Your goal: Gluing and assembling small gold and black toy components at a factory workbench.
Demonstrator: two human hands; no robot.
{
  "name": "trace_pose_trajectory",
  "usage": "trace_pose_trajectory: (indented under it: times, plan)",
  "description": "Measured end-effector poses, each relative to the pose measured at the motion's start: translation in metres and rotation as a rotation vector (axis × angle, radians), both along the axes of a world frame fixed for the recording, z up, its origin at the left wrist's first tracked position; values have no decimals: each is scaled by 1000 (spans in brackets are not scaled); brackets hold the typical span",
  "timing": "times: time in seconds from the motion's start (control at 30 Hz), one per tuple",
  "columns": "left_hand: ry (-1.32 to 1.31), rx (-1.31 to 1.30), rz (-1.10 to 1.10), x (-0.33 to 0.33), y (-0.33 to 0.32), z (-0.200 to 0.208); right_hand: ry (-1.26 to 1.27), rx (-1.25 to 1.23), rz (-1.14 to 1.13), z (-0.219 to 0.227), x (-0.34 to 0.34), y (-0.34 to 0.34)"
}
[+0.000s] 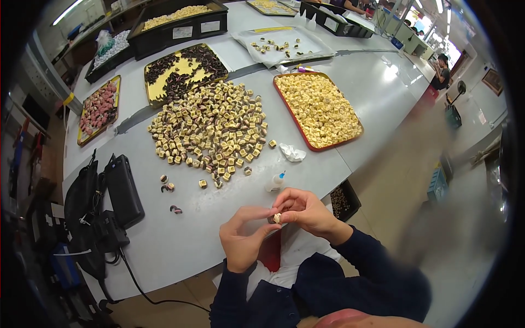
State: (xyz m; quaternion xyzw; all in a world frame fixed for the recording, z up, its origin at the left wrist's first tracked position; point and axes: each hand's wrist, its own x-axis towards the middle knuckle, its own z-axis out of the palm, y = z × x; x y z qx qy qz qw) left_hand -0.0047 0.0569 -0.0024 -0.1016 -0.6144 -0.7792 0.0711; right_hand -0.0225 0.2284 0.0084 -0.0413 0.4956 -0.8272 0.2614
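Note:
Close to the table's near edge, my left hand (241, 232) and my right hand (306, 212) meet fingertip to fingertip. Pinched between them is a small cream-and-brown piece (276, 218), partly hidden by the fingers. Just beyond the hands stands a small white squeeze bottle (275, 182) with a blue tip. A large heap of similar small cream-and-dark-brown pieces (210, 128) lies in the middle of the table. To its right, a red-rimmed tray (299, 129) is full of cream cube-like pieces. A crumpled white tissue (292, 153) rests between heap and tray.
Black electronic devices (123, 188) with cables lie at the left edge. Behind the heap are a yellow tray (170, 64) of dark curved pieces, a white-lined tray (322, 50) and a black crate (180, 33). A tray of pink pieces (100, 106) sits far left.

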Motion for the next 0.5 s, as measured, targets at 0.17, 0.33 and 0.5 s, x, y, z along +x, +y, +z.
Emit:
trace_pose_trajectory:
  times: [0.17,0.33,0.5]
  plan:
    - [37,-36,-47,2,-3,-3,3,28,31,5,2,1]
    - [64,-51,-13,4,-2,-6,-19,16,98,8,3,1]
    - [155,-150,83,4,-7,-1,-11,-17,7,6,3,-10]
